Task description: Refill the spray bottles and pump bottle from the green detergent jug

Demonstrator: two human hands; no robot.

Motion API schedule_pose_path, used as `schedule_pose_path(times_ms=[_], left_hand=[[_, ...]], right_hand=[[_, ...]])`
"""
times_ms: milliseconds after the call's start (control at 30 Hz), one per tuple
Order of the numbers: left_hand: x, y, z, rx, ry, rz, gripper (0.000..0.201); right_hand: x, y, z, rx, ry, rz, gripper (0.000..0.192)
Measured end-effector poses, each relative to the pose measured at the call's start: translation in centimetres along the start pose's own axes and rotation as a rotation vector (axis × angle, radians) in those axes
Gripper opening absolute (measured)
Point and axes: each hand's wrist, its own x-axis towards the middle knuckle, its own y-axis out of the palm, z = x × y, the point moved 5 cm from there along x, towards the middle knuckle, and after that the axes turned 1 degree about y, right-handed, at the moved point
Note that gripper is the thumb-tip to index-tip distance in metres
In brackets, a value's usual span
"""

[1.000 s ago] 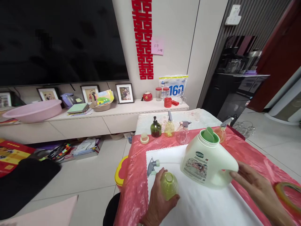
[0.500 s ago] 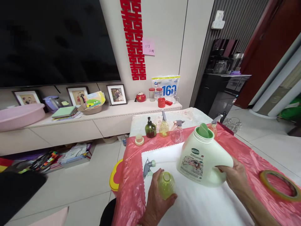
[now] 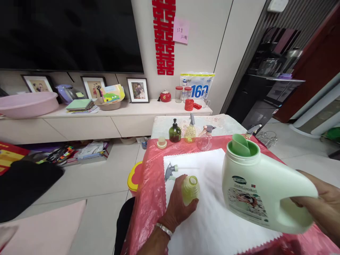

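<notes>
right hand (image 3: 325, 205) fingers clamped on jug (image 3: 262, 187), now lifted; left hand (image 3: 176, 209) grips bottle (image 3: 190, 189).

Bright, even indoor light, soft shadows, strong wide-angle bending at the edges, slight blur at far left.

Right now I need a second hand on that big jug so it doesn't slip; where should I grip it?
Judging by shape, cup the jug under its broad labelled belly, from below. The right hand already fills the handle, and the green spout is open, so keep off the neck. The left hand holds the small bottle.
</notes>
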Motion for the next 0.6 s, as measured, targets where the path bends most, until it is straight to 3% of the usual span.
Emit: schedule_pose_path(times_ms=[67,300,433,600], left_hand=[[0.1,0.0,0.1,0.002,0.014,0.0,0.079],[0.1,0.0,0.3,-0.017,0.042,0.016,0.081],[0.2,-0.1,0.2,-0.032,0.02,0.017,0.081],[0.3,-0.1,-0.1,-0.056,0.022,0.029,0.079]], right_hand=[[-0.5,-0.5,0.0,-0.076,0.034,0.016,0.043],[0.5,-0.7,-2.2,-0.361,-0.223,0.192,0.039],[0.9,-0.7,-2.7,-0.453,-0.356,0.2,0.036],[0.6,-0.1,-1.3,-0.528,-0.544,0.184,0.03]])
